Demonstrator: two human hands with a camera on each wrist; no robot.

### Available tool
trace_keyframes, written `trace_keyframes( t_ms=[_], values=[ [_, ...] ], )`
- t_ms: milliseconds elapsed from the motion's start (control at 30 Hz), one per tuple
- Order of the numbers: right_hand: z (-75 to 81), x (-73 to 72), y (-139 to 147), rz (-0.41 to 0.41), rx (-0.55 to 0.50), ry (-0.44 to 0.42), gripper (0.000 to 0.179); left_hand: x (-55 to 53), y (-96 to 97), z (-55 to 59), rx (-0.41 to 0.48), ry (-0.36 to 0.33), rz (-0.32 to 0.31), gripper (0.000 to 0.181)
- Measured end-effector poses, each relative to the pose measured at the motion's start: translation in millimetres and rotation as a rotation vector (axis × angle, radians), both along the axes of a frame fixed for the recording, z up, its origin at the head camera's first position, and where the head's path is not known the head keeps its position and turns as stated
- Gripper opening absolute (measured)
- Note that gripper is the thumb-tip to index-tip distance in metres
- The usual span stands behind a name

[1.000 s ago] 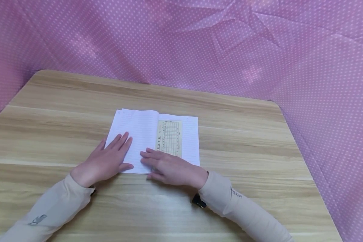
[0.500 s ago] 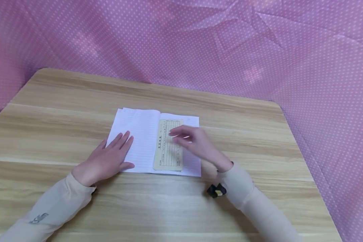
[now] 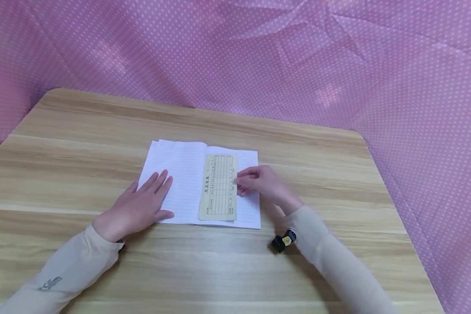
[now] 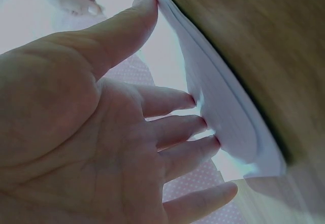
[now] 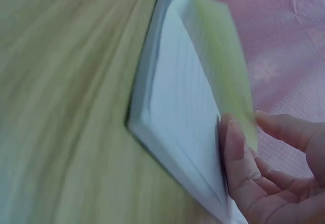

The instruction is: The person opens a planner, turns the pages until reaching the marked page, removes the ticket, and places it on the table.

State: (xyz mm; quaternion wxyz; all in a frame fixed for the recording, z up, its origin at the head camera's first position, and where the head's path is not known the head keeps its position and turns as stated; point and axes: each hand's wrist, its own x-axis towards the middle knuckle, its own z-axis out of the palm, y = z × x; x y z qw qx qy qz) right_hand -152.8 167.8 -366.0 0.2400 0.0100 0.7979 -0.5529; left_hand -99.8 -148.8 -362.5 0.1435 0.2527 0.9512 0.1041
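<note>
An open lined notebook (image 3: 180, 161) lies on the table, white pages up. Along its right page, beside the fold, is a yellowish printed paper form (image 3: 220, 196) with a ruled grid. My left hand (image 3: 139, 207) rests on the left page with fingers straight and spread; the left wrist view shows its palm (image 4: 66, 132) and fingertips against the paper. At the form's right edge, my right hand (image 3: 264, 183) pinches it between thumb and fingers. In the right wrist view the form (image 5: 226, 56) stands slightly raised from the page, its edge between thumb and fingers.
The wood-grain table (image 3: 102, 117) extends around the notebook on every side. A pink dotted cloth (image 3: 235, 56) hangs behind and beside it. A small black device (image 3: 284, 240) sits at the right wrist.
My right hand has lifted off the notebook's lower middle, moved right, and taken hold of the form's right edge. The form's lower part is now uncovered. My left hand stays in place.
</note>
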Motion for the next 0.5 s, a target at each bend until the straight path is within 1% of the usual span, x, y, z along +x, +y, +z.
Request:
trace_keyframes(
  t_ms=[100, 267, 433, 500],
  values=[
    [-1.5, -0.3, -6.2, -0.016, -0.014, -0.015, 0.029, 0.4, 0.4, 0.4, 0.003, 0.004, 0.0, 0.082],
    [-1.4, 0.3, -10.1, -0.031, -0.011, 0.001, 0.023, 0.7, 1.3, 1.3, 0.007, 0.004, 0.001, 0.082],
    [-2.9, 0.3, -5.1, -0.04, -0.016, 0.017, 0.021, 1.9, 1.0, 2.3, 0.007, 0.004, 0.003, 0.081],
    [-2.3, 1.0, -0.4, -0.033, -0.001, 0.028, 0.022, 2.1, 0.9, 2.6, 0.009, 0.004, 0.001, 0.081]
  ],
)
